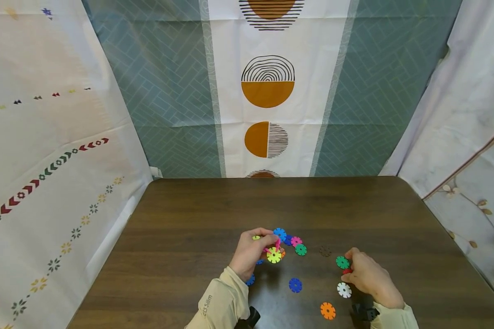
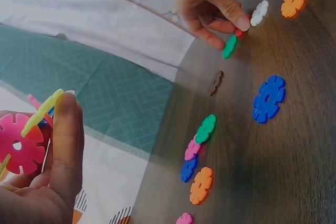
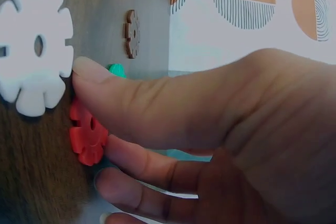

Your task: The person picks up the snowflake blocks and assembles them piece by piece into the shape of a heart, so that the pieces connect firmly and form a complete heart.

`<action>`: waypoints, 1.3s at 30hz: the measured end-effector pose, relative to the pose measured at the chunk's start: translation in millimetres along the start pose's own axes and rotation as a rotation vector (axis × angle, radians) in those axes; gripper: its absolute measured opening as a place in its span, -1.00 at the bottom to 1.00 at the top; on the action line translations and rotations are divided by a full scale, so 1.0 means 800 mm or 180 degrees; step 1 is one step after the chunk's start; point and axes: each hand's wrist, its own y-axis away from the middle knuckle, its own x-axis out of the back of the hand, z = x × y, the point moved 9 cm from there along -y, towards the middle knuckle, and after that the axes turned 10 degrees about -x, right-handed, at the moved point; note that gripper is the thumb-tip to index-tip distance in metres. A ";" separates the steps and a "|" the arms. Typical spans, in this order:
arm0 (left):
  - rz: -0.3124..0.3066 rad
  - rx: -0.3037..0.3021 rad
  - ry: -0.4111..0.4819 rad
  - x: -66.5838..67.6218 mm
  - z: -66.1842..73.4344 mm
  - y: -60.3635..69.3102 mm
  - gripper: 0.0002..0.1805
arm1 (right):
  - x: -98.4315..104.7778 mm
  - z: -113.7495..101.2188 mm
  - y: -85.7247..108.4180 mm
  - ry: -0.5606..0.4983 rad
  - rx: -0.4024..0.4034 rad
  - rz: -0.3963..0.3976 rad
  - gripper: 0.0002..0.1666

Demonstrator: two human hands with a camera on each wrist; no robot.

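My left hand (image 1: 249, 253) is raised over the table and holds a small cluster of joined plastic interlocking discs with notched edges. A yellow disc (image 1: 273, 255) and a pink disc (image 2: 21, 142) show in it, with a bit of blue behind the fingers. At the right, my right hand (image 1: 372, 276) pinches a red interlocking disc (image 3: 86, 137) at the tabletop between thumb and fingers; the thumb covers part of it. Close beside that hand lie a white disc (image 1: 344, 290) and a green disc (image 1: 342, 262).
Loose on the brown table (image 1: 189, 214) are a blue disc (image 1: 295, 285), an orange disc (image 1: 327, 310) and a brown disc (image 1: 324, 251). Beyond the left hand sit several more, among them a second green disc (image 1: 300, 249). Patterned cloths hang behind and at both sides.
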 end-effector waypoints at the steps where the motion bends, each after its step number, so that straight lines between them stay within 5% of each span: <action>1: -0.0002 0.0000 0.0000 0.000 0.000 0.000 -0.71 | 0.000 0.000 0.000 0.0007 -0.0013 -0.0002 -0.32; 11: 0.0028 -0.0011 0.0002 -0.001 -0.001 0.001 -0.66 | 0.000 0.006 0.004 -0.0171 -0.0085 0.0036 -0.30; 17: 0.0035 -0.0040 0.0053 0.000 -0.002 0.002 -0.67 | 0.005 0.004 0.008 -0.0279 -0.0031 0.0081 -0.57; 21: 0.0012 -0.0044 0.0089 -0.001 -0.001 0.003 -0.66 | 0.017 -0.007 0.013 -0.0520 0.0142 0.0285 -0.77; 29: -0.0086 -0.0056 0.0097 -0.004 0.004 0.003 -0.64 | 0.035 -0.047 0.026 -0.1213 0.0736 0.0779 -0.79; 39: -0.0128 -0.0087 0.0143 -0.007 0.008 0.001 -0.66 | 0.037 -0.109 0.051 -0.1646 0.1273 0.0986 -0.84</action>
